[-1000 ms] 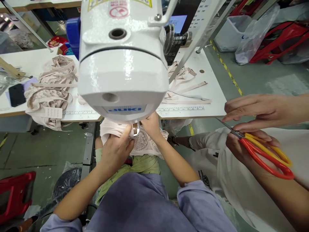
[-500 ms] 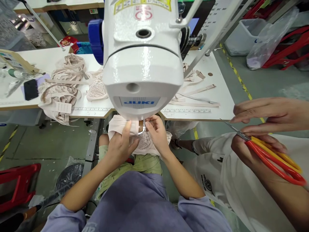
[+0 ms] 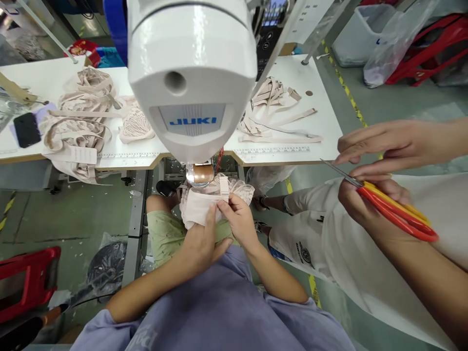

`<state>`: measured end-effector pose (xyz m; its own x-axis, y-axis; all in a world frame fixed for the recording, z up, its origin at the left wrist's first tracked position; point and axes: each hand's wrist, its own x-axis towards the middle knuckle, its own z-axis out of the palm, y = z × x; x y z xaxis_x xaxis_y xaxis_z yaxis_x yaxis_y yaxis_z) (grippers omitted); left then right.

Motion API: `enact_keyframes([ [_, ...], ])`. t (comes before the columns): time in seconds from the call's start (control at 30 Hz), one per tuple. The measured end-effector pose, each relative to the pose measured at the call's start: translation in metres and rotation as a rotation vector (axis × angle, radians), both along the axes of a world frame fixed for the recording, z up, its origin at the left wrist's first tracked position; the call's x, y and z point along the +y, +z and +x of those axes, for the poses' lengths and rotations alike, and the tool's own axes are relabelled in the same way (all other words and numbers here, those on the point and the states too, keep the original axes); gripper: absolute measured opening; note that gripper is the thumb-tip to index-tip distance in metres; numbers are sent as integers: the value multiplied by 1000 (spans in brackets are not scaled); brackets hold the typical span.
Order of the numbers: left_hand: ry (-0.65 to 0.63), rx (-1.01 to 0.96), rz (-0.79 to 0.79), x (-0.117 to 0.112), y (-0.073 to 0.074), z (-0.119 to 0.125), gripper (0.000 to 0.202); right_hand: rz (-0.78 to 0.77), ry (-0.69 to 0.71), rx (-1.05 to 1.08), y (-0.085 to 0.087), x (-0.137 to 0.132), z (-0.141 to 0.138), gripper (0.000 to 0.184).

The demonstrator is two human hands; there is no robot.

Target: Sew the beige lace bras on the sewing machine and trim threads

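A beige lace bra hangs over my lap, just in front of the sewing machine. My left hand is closed on its smooth band from below, thumb on top. With thumb and fingers, my right hand pinches the band's right end, near a strap piece with a small slider. Behind the fabric, the machine's metal and brown sewing arm is bare at its front end. The fingertips under the cloth are hidden.
More beige bras are heaped on the left of the white table, near a black phone. Loose straps lie to the right. Beside me, a co-worker's hand holds red-and-yellow scissors, tips toward the table edge.
Both hands have drawn the bra back from the machine's arm toward my body, uncovering the arm. My view has shifted and tilted down; the co-worker still holds the scissors.
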<state>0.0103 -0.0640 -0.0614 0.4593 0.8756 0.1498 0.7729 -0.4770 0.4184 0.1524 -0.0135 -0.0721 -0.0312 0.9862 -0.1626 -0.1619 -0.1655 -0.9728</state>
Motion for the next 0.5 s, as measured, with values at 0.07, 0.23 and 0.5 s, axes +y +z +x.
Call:
enact_keyframes([
  [0.07,-3,-97,-110,-1,0,-5,93,-21,15,-4,-2,-3,5,32],
  [0.23,37,-257,-350,6,13,-27,67,-35,70,-41,-3,-7,16,33],
  [0.5,-113,-315,122,38,49,-33,27,31,240,-136,12,-10,20,34],
])
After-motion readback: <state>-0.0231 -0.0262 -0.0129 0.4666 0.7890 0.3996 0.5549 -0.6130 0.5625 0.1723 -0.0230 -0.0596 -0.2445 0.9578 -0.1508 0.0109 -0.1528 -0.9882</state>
